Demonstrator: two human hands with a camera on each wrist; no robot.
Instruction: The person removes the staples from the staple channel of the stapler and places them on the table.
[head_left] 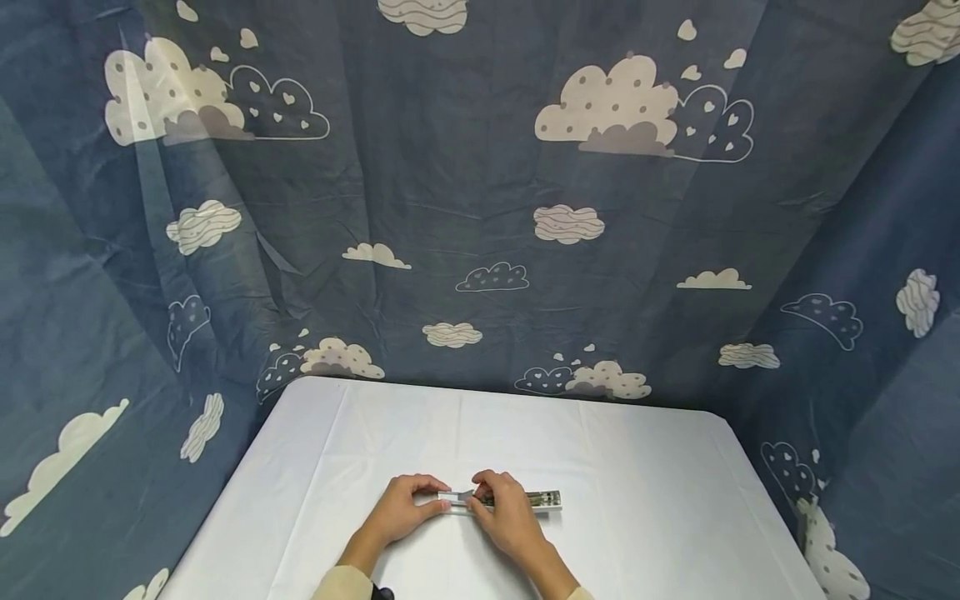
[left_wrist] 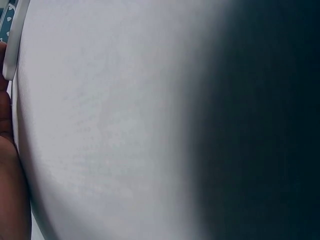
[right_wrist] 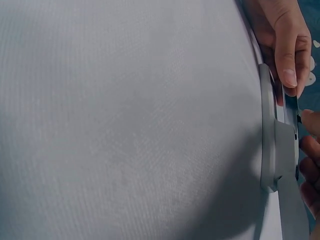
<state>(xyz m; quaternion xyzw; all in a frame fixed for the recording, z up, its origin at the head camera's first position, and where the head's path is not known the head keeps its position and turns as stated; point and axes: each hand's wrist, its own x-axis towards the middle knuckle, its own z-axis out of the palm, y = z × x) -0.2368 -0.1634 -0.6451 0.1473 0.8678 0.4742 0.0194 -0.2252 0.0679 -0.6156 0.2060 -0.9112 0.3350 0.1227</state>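
Observation:
A long, narrow white device (head_left: 547, 500) lies on the table, its upper side showing a dark, greenish patterned strip. My left hand (head_left: 401, 507) holds its left end between thumb and fingers. Over the middle, my right hand (head_left: 504, 510) has curled fingers and pinches a small grey piece (head_left: 466, 495) lying along the device. The right wrist view shows the white body (right_wrist: 268, 130) edge-on with a grey flap-like part (right_wrist: 286, 150). There, a small dark tip meets the right fingers (right_wrist: 311, 122). The left wrist view catches only the edge of the left hand (left_wrist: 12, 190).
A white cloth covers the table (head_left: 660, 492). Dark blue curtains (head_left: 450, 183) with printed clouds hang behind it and on both sides. Beige sleeves (head_left: 343, 583) reach in from the near edge, with a small black object (head_left: 382, 593) at the left wrist.

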